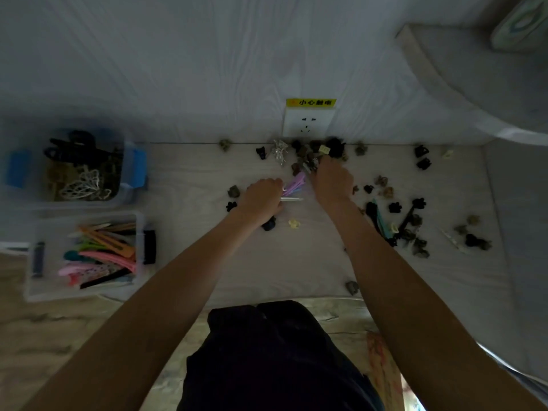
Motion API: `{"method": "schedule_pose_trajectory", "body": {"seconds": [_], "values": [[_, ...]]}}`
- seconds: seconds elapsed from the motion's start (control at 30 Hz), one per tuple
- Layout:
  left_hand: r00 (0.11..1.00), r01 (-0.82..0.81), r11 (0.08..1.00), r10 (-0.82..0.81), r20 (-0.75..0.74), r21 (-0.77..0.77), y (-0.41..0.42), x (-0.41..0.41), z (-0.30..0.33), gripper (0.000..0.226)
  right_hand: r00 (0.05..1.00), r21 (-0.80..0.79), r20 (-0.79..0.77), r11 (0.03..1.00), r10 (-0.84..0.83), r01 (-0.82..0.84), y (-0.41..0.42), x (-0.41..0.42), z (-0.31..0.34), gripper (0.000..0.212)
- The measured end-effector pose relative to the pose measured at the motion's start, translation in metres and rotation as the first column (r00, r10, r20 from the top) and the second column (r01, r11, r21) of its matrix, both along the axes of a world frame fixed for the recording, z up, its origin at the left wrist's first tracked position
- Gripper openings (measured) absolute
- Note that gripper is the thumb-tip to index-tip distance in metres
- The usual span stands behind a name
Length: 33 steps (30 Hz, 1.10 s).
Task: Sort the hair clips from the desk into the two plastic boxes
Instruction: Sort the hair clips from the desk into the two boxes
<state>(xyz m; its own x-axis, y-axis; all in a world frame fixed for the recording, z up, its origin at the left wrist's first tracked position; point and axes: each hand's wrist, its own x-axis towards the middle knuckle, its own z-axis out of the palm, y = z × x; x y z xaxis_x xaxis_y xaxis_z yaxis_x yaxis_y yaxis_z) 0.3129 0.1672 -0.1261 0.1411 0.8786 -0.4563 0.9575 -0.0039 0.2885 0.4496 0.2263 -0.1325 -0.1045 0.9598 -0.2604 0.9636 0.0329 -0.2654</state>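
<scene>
My left hand (pixel 262 197) grips a bunch of long flat clips (pixel 293 185), purple, blue and white, whose ends stick out to its right. My right hand (pixel 333 182) reaches into the heap of small claw clips (pixel 314 149) by the wall, fingers curled among them; what they hold is hidden. Many dark and brown claw clips (pixel 412 221) lie scattered over the desk (pixel 296 262). At the left stand two clear plastic boxes: the far box (pixel 130 173) holds claw clips, the near box (pixel 139 247) holds colourful long clips.
A white wall socket (pixel 308 123) with a yellow warning label sits just behind the heap. A small yellow clip (pixel 294 223) and a black one (pixel 269 225) lie near my left wrist. A grey curved surface (pixel 474 69) rises at the upper right. My dark-clothed lap (pixel 275 357) is below the desk edge.
</scene>
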Motion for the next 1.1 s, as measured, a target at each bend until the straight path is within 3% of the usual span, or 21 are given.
{"method": "schedule_pose_trajectory", "body": {"seconds": [0.17,0.47,0.67,0.83,0.97,1.1], "values": [[0.999,-0.036,0.997,0.035,0.013,0.066,-0.003,0.001,0.0,0.032,0.996,0.003,0.069,0.998,0.055,-0.056,-0.002,0.001,0.002,0.037],[0.992,-0.095,0.943,0.063,0.11,0.318,-0.019,-0.019,0.022,0.026,0.999,-0.019,0.002,0.999,0.051,-0.051,-0.009,0.0,-0.006,0.046],[0.954,-0.258,0.917,0.191,0.233,0.304,-0.045,-0.04,0.034,0.027,0.996,-0.053,0.072,0.997,0.06,-0.056,-0.016,-0.01,-0.002,0.038],[0.944,-0.294,0.912,0.23,0.238,0.286,-0.077,-0.063,0.041,0.028,0.996,-0.101,0.062,0.994,0.059,-0.052,-0.042,0.002,0.004,0.031],[0.937,-0.32,0.9,0.256,0.236,0.296,-0.104,-0.087,0.053,0.028,0.976,-0.07,-0.188,0.992,-0.112,0.101,-0.072,-0.001,0.018,0.02],[0.932,-0.351,0.891,0.303,0.197,0.288,-0.134,-0.127,0.07,0.027,0.904,-0.007,-0.428,1.0,-0.021,0.02,-0.1,-0.052,0.053,0.018]]}}
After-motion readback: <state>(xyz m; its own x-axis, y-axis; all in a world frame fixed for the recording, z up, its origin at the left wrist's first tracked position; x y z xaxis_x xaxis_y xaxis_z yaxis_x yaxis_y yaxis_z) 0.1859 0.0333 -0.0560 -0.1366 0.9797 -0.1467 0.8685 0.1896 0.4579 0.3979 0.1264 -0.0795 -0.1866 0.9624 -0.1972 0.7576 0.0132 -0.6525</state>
